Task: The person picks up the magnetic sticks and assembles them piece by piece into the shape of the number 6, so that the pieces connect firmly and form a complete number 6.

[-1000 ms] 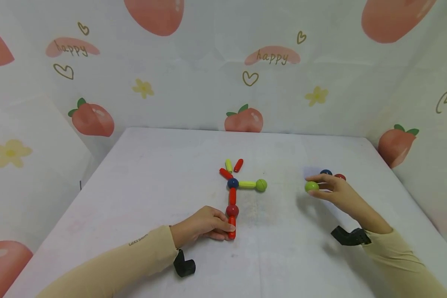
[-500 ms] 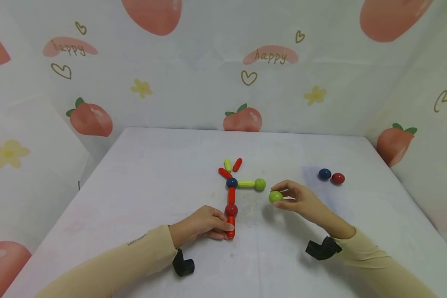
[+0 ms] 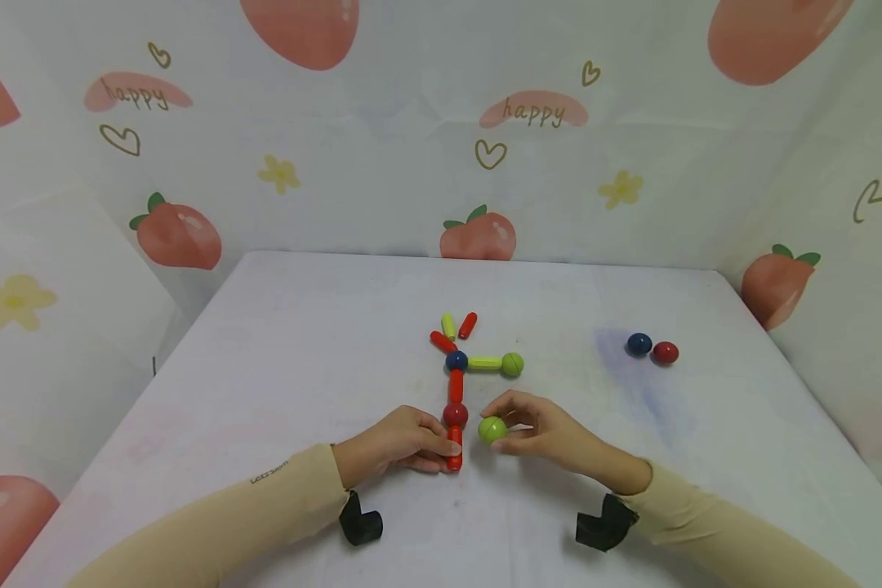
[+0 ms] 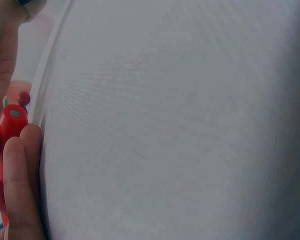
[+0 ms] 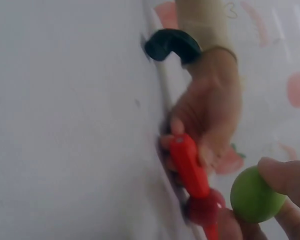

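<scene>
My left hand [image 3: 407,442] pinches the lowest red rod [image 3: 454,459] between thumb and fingers; a metallic dot shows on that rod's end in the left wrist view. Above it the chain runs through a red ball [image 3: 455,415], another red rod [image 3: 456,386] and a blue ball [image 3: 456,361]. From the blue ball a yellow-green rod [image 3: 483,363] reaches right to a green ball [image 3: 512,364], and a red rod [image 3: 443,341] slants up left. Just right of the chain, my right hand [image 3: 551,433] holds a second green ball [image 5: 256,196] by thumb and fingertips, apart from the red ball.
A yellow-green rod [image 3: 448,326] and a red rod [image 3: 468,325] lie beyond the blue ball. Toward the right of the white table [image 3: 323,327] sit a loose blue ball [image 3: 639,345] and a red ball [image 3: 665,353]. A printed cloth [image 3: 382,163] hangs behind the table.
My right hand has carried the green ball left and nearer, from beside the loose blue and red balls to beside the chain. The left hand keeps its grip on the lowest red rod.
</scene>
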{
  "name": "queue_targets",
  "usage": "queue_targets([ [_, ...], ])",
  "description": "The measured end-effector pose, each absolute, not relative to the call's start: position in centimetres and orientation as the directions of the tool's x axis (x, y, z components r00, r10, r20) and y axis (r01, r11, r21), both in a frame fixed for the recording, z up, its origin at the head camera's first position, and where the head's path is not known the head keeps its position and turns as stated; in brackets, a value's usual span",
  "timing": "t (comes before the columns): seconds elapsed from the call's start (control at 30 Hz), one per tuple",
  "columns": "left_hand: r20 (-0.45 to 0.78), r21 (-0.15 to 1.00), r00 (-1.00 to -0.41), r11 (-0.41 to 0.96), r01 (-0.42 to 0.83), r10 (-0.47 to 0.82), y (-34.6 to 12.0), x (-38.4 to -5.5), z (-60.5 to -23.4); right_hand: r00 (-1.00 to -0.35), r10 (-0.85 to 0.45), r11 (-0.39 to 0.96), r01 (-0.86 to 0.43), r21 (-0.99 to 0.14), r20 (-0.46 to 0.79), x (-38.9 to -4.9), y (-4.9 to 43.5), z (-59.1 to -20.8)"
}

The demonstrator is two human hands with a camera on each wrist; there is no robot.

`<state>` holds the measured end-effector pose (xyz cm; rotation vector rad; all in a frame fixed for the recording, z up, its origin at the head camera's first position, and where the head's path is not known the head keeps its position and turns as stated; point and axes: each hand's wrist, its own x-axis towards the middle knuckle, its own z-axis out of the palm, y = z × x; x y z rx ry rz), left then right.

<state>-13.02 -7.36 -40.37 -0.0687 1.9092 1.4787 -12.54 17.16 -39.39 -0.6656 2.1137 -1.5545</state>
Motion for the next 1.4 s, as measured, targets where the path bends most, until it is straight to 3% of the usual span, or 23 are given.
queue_targets([
  [0.67, -0.545, 0.835, -0.746, 0.328, -0.442, 0.382, -7.5, -13.1, -40.5, -0.686, -0.715, 0.276, -0.102, -0.956, -0.134, -10.9, 14.8, -40.8],
  [1.4, -0.548, 0.834, -0.744, 0.314, -0.453, 0.382, -7.4, -13.1, -40.6, -0.671, -0.739, 0.269, -0.217, -0.938, -0.056, -10.7, 13.9, -41.6],
])
